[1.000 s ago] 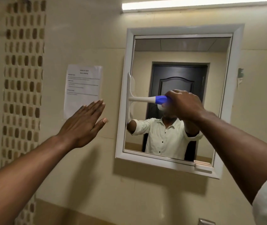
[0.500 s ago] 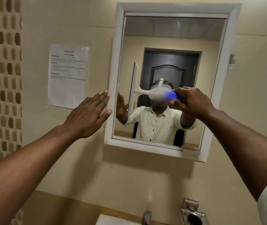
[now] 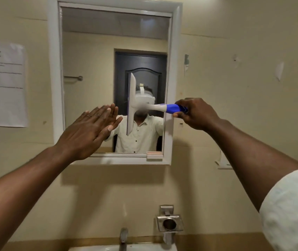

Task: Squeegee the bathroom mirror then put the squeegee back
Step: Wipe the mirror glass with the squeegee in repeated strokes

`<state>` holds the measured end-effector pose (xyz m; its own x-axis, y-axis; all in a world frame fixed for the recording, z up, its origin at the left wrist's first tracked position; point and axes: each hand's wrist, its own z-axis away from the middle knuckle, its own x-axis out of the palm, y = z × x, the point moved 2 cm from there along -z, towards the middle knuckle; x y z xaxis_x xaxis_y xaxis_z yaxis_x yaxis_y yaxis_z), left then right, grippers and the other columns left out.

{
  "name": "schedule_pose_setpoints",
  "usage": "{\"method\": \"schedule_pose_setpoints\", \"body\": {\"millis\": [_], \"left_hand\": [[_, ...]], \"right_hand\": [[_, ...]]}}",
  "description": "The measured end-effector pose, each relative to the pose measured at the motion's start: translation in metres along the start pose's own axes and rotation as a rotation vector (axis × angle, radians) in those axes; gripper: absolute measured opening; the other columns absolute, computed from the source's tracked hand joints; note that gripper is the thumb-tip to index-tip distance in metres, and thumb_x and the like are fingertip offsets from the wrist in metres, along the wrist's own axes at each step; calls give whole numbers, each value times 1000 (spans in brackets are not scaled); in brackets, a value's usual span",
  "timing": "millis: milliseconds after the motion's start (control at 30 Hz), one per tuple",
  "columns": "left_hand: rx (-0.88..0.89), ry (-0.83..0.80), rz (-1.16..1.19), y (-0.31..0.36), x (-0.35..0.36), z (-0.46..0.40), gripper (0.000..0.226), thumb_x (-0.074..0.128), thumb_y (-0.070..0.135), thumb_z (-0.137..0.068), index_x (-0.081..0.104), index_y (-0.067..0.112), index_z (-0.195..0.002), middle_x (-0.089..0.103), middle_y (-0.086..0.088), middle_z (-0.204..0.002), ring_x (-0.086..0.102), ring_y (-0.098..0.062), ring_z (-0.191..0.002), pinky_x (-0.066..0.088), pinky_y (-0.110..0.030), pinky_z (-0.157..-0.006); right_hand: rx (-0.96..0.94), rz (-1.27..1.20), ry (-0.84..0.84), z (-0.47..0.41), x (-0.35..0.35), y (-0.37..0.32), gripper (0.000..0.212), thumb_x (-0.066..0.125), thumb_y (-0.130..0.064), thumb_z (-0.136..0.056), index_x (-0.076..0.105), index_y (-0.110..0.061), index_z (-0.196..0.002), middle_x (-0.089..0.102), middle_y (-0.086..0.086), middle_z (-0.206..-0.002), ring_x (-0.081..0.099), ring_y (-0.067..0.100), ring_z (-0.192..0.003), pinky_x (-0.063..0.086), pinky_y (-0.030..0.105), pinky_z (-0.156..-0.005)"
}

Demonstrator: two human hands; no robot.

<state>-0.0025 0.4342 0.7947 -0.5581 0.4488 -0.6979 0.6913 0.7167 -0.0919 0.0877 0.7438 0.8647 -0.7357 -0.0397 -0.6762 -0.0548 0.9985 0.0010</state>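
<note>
A white-framed bathroom mirror (image 3: 90, 51) hangs on the beige wall ahead. My right hand (image 3: 197, 114) grips the blue handle of a white squeegee (image 3: 141, 105), whose blade stands upright against the glass in the mirror's right half. My left hand (image 3: 88, 131) is flat with fingers spread, held in front of the mirror's lower left part; whether it touches the glass I cannot tell. The mirror reflects a person in a pale shirt and a dark door.
A printed paper notice (image 3: 3, 84) is taped to the wall left of the mirror. Below are a tap (image 3: 123, 238), the rim of a white sink (image 3: 126, 248) and a metal wall holder (image 3: 170, 221). A small bracket (image 3: 223, 163) sits on the wall at right.
The squeegee blade has slid from the mirror's left edge across to its right half. My left hand has shifted from the wall onto the mirror's lower left. The view has tilted down.
</note>
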Motion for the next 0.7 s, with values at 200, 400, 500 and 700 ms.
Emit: {"method": "schedule_pose_setpoints", "body": {"millis": [200, 400, 500, 700], "left_hand": [[44, -1, 46, 38, 13, -11, 68, 3, 62, -87, -4, 30, -147, -4, 14, -154, -2, -3, -143, 4, -31, -118], [47, -14, 33, 54, 20, -16, 65, 7, 56, -89, -5, 29, -147, -5, 12, -155, -4, -3, -143, 2, -29, -118], [51, -13, 24, 54, 21, -15, 64, 6, 57, -89, -6, 29, -146, -5, 12, -155, -4, -3, -143, 1, -28, -118], [45, -14, 26, 45, 18, -5, 68, 0, 62, -86, -6, 31, -146, -6, 14, -154, -4, -2, -143, 2, -29, -118]], "right_hand": [[32, 14, 8, 19, -13, 34, 33, 64, -39, -86, 63, -21, -114, 64, 3, -91, 59, 26, -77, 49, 37, -65], [54, 22, 19, 33, -22, 60, 30, 64, -38, -86, 65, -20, -109, 63, 4, -89, 57, 27, -77, 42, 34, -62], [69, 24, 24, 40, -27, 71, 30, 66, -37, -85, 65, -19, -108, 62, 4, -87, 56, 27, -74, 43, 35, -62], [114, 37, 15, 54, -37, 87, 32, 68, -34, -84, 67, -18, -111, 64, 5, -88, 56, 27, -73, 42, 34, -63]]}}
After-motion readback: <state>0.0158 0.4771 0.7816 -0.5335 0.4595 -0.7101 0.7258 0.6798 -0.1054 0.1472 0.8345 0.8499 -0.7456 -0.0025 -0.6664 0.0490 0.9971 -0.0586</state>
